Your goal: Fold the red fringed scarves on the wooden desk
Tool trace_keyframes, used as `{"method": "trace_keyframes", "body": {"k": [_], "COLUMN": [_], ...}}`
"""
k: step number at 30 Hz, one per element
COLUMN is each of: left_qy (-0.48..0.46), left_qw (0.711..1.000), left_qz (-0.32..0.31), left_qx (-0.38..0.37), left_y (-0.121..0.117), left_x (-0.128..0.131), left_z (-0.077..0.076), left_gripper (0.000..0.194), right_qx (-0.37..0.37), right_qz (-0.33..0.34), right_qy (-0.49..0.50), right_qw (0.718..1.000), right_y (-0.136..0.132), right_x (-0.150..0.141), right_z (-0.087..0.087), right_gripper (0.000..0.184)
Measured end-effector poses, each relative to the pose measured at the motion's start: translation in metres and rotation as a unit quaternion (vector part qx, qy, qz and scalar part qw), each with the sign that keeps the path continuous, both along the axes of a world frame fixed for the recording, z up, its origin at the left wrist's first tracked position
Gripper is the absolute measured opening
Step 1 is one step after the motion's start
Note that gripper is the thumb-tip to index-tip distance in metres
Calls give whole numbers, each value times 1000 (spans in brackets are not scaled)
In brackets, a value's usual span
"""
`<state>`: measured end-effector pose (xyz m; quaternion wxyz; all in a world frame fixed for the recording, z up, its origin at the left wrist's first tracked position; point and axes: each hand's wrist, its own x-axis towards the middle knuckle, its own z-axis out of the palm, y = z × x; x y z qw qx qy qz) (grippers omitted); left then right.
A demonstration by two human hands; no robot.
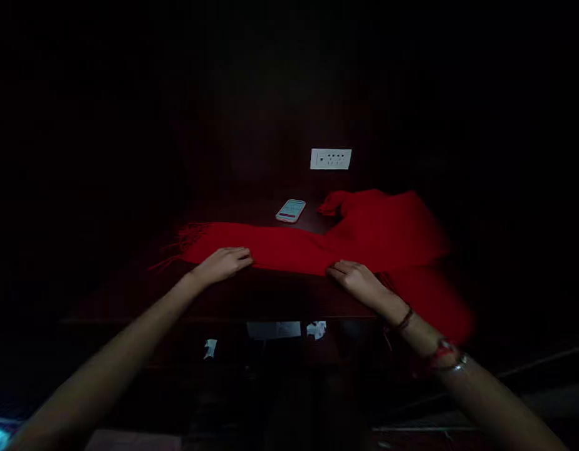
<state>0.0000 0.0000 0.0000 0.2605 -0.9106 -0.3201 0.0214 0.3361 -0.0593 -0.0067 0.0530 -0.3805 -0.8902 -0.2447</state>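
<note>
A red scarf (280,245) lies across a dark table, its left part stretched out as a long strip with loose fringe at the left end. The rest is bunched at the right, and one part hangs over the front edge. My left hand (225,262) is closed on the strip's near edge, not far from the fringe. Farther right, my right hand (358,280) has its fingers curled onto the same edge, beside the bunched part. The fingertips of both hands are partly hidden in the dim light.
A phone (290,211) with a lit screen lies behind the scarf. A white socket plate (331,159) is on the dark panel at the back. Below the table's front edge, several pale objects, too dark to name, show in a shadowed space.
</note>
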Motion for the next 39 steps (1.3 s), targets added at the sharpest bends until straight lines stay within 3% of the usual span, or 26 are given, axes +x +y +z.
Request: {"method": "trace_keyframes", "body": {"k": [5, 11, 15, 20, 24, 27, 31, 35, 39], "left_qy": [-41, -123, -153, -212, -212, -197, -162, -154, -150], "left_qw": [999, 987, 973, 963, 967, 965, 948, 934, 923], "left_qz": [12, -12, -7, -31, -38, 7, 93, 161, 186], "left_qx": [22, -100, -173, -162, -135, -170, -257, -278, -301], "left_y": [1, 9, 9, 5, 11, 21, 27, 18, 9], "left_x": [-3, -10, -8, 31, 81, 105, 106, 92, 86], "left_z": [7, -8, -2, 17, 8, -8, -20, -16, -9], "left_gripper": [23, 26, 24, 27, 34, 42, 49, 62, 68], "right_qx": [27, -61, -93, -111, -101, -92, -155, -203, -194], "right_qz": [9, 20, 30, 30, -9, -38, -82, -156, -167], "right_qy": [43, 71, 105, 126, 206, 248, 175, 132, 114], "right_qw": [999, 995, 990, 985, 973, 964, 969, 958, 960], "right_y": [-5, -7, -6, -8, -2, 10, 23, 26, 24], "right_x": [-2, 2, 6, 10, 6, -3, -10, -8, -10], "right_z": [4, -3, -6, -5, 2, 3, -11, -21, -12], "right_gripper": [22, 22, 25, 26, 29, 36, 52, 60, 67]}}
